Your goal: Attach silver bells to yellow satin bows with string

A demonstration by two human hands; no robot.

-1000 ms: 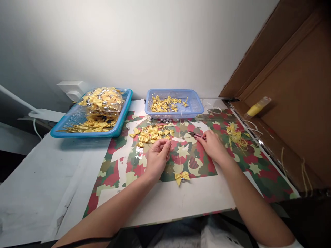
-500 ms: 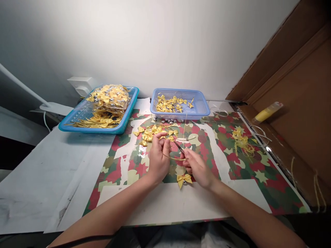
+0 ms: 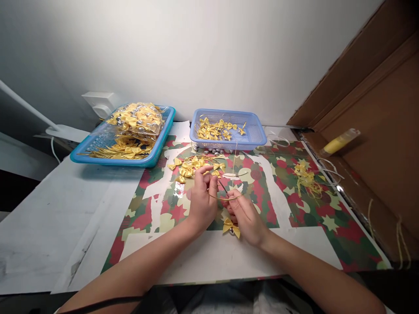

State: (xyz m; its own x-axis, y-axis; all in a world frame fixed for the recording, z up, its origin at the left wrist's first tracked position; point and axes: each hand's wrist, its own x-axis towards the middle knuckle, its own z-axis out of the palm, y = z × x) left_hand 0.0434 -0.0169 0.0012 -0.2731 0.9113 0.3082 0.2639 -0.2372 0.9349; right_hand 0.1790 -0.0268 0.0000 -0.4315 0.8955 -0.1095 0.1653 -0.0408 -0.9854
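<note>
My left hand [image 3: 201,201] pinches a thin gold cord [image 3: 221,198] that loops across to my right hand [image 3: 245,216]. The right hand grips small dark scissors [image 3: 223,186], with the blades pointing up and left at the cord near the left fingertips. A yellow ribbon bow with a silver bell [image 3: 231,227] hangs on the cord just under the right hand, on the white card. A loose pile of yellow bows [image 3: 193,168] lies just beyond my left hand on the patterned paper [image 3: 284,205].
A small blue basket [image 3: 253,133] with several bows stands at the back centre, silver bells [image 3: 209,151] in front of it. A larger blue tray [image 3: 94,146] with bagged bows sits back left. Yellow thread scraps [image 3: 306,179] lie right. A yellow tube [image 3: 338,141] rests on brown cardboard.
My right hand picked up the scissors from the right and brought them in to the cord beside my left hand. The bow has shifted slightly under the right hand.
</note>
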